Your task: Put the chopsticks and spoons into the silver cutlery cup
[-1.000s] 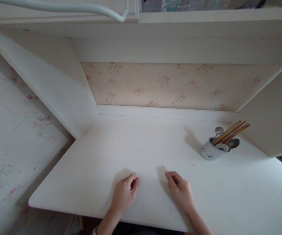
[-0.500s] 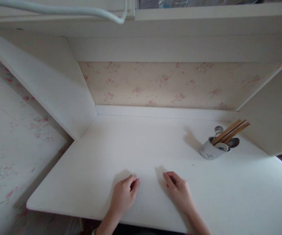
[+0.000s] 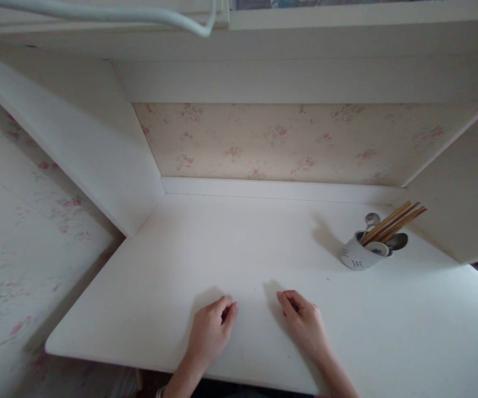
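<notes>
Both of my hands rest on the white desk near its front edge, a short gap between them. My left hand is loosely curled, thumb against the forefinger, and nothing shows in it. Opposite it, my right hand is curled the same way, its thumb and forefinger tips together, with no object visible. A white perforated utensil holder stands beyond my right hand, apart from it. Wooden chopsticks lean out of the holder to the right, along with metal spoons and a pale round-ended spoon.
White side panels flank the desk, and a shelf crosses above it. Flowered wallpaper covers the back wall. A pale curved bar hangs at the upper left. The desk's rounded front corner lies at the left.
The view has shifted very slightly. Both hands and the utensil holder stay in place.
</notes>
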A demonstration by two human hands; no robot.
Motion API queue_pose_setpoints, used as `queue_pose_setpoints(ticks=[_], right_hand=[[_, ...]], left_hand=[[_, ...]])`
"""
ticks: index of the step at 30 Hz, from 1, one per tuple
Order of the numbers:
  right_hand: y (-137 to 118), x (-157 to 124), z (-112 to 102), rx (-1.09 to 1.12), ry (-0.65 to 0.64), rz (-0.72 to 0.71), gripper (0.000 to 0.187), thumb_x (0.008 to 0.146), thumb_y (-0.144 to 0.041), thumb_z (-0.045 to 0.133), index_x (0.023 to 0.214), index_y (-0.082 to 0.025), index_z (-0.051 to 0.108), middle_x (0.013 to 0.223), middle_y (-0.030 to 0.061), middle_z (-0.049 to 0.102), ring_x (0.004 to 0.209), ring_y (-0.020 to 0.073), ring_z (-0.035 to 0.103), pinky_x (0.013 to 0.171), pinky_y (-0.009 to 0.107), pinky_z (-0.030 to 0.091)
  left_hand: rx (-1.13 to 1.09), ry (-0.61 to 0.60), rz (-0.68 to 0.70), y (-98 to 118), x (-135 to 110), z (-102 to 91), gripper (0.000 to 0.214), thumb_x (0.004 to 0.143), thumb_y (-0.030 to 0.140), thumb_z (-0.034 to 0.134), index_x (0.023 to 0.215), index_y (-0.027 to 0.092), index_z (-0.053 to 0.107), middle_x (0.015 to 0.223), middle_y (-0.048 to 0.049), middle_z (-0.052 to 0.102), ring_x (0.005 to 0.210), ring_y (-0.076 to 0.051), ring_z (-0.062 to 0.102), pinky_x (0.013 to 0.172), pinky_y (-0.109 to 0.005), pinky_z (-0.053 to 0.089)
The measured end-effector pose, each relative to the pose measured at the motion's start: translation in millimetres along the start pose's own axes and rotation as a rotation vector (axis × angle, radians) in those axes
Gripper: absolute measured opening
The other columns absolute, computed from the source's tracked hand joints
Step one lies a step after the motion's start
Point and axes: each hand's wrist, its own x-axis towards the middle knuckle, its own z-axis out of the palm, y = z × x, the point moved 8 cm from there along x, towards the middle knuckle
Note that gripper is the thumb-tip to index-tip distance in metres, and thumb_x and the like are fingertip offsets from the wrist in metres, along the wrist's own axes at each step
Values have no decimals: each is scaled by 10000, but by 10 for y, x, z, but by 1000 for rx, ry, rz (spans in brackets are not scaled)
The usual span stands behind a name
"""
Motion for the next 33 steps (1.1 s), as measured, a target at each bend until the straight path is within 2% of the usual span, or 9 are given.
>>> queue_pose_setpoints(ticks=[33], right_hand=[[-19, -6, -8, -21, 8, -23, 466, 892, -604, 486, 778, -200, 688, 563, -10, 563, 550, 159, 534, 539, 249, 378]], left_hand=[[10, 9, 22, 28, -1, 4, 358, 998, 400, 380, 758, 208, 565, 636, 10, 624, 594, -120, 598, 587, -236, 343]])
